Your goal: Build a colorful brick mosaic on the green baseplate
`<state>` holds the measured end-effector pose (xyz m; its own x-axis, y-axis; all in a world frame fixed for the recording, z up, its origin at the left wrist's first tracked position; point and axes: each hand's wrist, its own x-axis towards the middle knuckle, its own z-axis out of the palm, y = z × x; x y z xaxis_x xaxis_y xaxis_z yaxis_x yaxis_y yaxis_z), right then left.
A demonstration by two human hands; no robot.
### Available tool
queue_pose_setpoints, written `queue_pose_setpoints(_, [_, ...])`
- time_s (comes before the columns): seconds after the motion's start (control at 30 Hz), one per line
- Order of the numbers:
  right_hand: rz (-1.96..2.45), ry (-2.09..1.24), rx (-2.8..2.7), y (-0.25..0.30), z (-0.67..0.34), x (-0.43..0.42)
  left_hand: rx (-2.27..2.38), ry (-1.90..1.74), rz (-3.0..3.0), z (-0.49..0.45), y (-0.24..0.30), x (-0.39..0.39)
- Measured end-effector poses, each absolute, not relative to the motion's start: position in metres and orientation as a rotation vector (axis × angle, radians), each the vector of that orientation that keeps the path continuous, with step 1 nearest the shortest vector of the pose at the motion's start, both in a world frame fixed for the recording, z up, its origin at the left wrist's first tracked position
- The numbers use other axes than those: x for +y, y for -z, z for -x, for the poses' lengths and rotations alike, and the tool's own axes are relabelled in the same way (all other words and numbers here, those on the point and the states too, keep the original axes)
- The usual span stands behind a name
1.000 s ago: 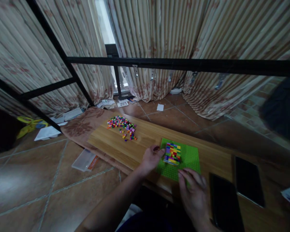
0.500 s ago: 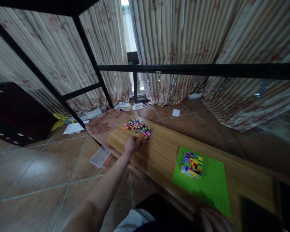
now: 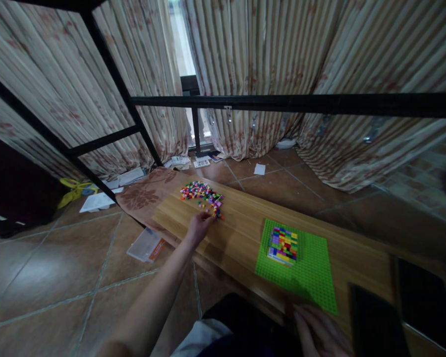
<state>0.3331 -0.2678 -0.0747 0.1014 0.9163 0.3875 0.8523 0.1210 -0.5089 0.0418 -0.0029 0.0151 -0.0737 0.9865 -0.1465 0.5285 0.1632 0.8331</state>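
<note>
My left hand (image 3: 198,224) reaches far out to the near edge of a pile of small coloured bricks (image 3: 201,191) on the wooden table (image 3: 238,233). Its fingers are bunched at the bricks, and what they pinch is too small to see. A green baseplate (image 3: 305,270) lies to the right with a block of stacked coloured bricks (image 3: 283,245) built on it. My right hand (image 3: 319,333) rests at the table's near edge below the baseplate, with its fingers lying flat.
Two dark flat devices (image 3: 375,322) lie at the table's right end. A black metal frame (image 3: 282,102) crosses in front of striped curtains. A clear plastic box (image 3: 144,245) and scattered papers (image 3: 96,201) lie on the tiled floor at left.
My left hand left the baseplate and stretched out left to the brick pile. My right hand slid back from the baseplate to the near table edge. The view swung left.
</note>
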Motion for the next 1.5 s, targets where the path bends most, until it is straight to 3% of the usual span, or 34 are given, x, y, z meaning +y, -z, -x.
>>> queue_pose_setpoints(0.07, [1.742, -0.210, -1.593, 0.056, -0.315, -0.260, 1.516, -0.774, -1.384, -0.057, -0.022, -0.031])
queue_pose_setpoints(0.2, [1.648, -0.544, -1.246, 0.002, -0.276, -0.233, 0.812, -0.705, -0.696, -0.089, -0.038, -0.096])
queue_pose_setpoints(0.33, [1.497, -0.788, -1.098, -0.035, -0.258, -0.207, 0.618, -0.522, -0.480, -0.111, -0.047, -0.134])
queue_pose_setpoints(0.47, [1.379, -0.926, -1.059, -0.038, -0.256, -0.201, 0.583, -0.456, -0.496, -0.117, -0.048, -0.141])
queue_pose_setpoints(0.73, [1.418, -0.859, -1.311, -0.026, -0.240, -0.200, 0.753, -0.583, -0.784, -0.103, -0.032, -0.144])
queue_pose_setpoints(0.93, [1.358, -0.904, -1.191, 0.002, -0.204, -0.174, 0.937, -0.748, -0.453, -0.074, -0.012, -0.143])
queue_pose_setpoints(1.2, [1.730, -0.328, -1.754, 0.028, -0.176, -0.058, 1.187, -0.823, -0.471, -0.028, 0.008, -0.143])
queue_pose_setpoints(1.33, [1.703, -0.275, -1.807, 0.028, -0.163, -0.026, 1.224, -0.855, -0.482, -0.016, 0.023, -0.152])
queue_pose_setpoints(1.5, [1.665, -0.319, -1.750, 0.031, -0.166, -0.043, 1.209, -0.816, -0.528, -0.022, 0.025, -0.152])
